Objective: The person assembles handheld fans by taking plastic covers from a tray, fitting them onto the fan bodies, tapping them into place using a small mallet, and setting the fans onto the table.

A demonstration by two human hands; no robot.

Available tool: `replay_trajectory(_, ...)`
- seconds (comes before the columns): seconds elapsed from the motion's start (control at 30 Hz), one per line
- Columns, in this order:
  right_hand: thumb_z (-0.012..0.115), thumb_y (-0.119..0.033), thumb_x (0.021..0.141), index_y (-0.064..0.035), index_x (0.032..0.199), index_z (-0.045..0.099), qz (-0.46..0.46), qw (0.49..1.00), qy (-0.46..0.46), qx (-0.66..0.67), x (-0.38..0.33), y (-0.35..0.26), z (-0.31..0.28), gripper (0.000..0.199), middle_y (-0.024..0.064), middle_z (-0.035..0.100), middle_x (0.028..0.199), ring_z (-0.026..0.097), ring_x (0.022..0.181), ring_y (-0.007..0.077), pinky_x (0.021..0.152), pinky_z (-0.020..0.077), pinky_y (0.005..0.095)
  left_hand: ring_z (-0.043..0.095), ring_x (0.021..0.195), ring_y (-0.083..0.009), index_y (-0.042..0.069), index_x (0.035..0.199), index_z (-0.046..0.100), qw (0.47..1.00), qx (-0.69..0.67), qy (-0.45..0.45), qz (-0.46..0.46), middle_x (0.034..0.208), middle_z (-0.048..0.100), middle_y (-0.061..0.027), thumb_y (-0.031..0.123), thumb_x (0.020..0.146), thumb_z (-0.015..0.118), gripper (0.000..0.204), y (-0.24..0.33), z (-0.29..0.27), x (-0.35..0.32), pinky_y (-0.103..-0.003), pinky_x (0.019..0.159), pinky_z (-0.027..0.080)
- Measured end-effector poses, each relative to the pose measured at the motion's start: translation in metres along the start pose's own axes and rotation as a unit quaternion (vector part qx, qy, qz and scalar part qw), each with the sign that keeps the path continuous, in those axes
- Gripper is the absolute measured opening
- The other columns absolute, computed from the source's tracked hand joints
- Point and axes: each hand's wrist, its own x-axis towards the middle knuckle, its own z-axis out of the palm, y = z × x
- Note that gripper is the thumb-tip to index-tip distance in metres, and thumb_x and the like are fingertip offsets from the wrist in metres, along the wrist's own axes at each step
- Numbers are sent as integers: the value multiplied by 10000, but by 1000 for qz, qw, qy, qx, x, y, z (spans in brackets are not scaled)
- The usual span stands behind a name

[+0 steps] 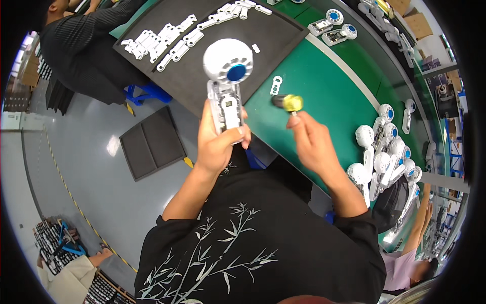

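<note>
My left grip [216,147] clasps the device [227,87] by its handle [230,114], likely the surest hold; I judge it light, stiff, slippery-headed. My right grip [312,141] pinches a yellow tool [292,103].

No wording or number can be read on anything here: the held white device [226,90] shows no legible print, and the yellow-handled tool [292,103] is blurred. Any print on the cardboard boxes [419,25] near the upper right rim is too small and bent to make out. The sign-like marking that does show is a yellow line [62,176] on the grey floor [96,167], while the black shirt [288,223] bears a pale leaf print, without lettering
</note>
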Motion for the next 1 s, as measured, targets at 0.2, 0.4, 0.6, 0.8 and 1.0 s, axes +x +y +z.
replay_trajectory(0.2, 607, -185, 935, -31, 984, 657, -132, 906, 325, -235, 3, 60, -9, 170, 78, 648, 840, 609, 749, 187, 722, 502, 308, 662, 880, -337, -2, 1346, 358, 993, -69, 66, -64, 1215, 554, -253, 167, 940, 485, 458, -2, -7, -1, -415, 710, 572)
replay_trajectory(0.4, 576, -249, 958, -35, 1160, 541, 66, 903, -74, 419, -19, -1, 62, 296, 50, 618, 833, 606, 706, 163, 603, 497, 279, 607, 1087, -352, -41, 1342, 393, 993, -51, 24, -107, 1293, 523, -285, 274, 991, 394, 472, -48, 5, 10, -440, 882, 535)
replay_trajectory(0.6, 556, -397, 940, -97, 1082, 501, 254, 722, 27, 643, 13, 46, 44, 336, 32, 573, 752, 512, 524, 109, 391, 356, 249, 562, 1154, -339, -42, 1396, 344, 987, 7, 28, -158, 1340, 496, -249, 462, 1009, 298, 637, -55, 23, 2, -435, 953, 473)
replay_trajectory(0.8, 611, -347, 891, -73, 842, 505, 168, 577, 354, 717, 69, 122, -87, 298, 16, 494, 670, 462, 546, 121, 444, 335, 258, 573, 1125, -344, -42, 1402, 343, 989, 33, 21, -142, 1358, 465, -254, 485, 1011, 286, 658, -47, 10, -3, -442, 928, 480)
replay_trajectory(1.0, 623, -238, 865, -83, 855, 479, 180, 647, 353, 652, 108, 131, -76, 213, 34, 462, 744, 439, 589, 137, 482, 340, 281, 590, 1087, -338, -41, 1376, 380, 989, 26, 31, -140, 1303, 507, -252, 440, 1021, 296, 604, -49, -1, -9, -434, 904, 494)
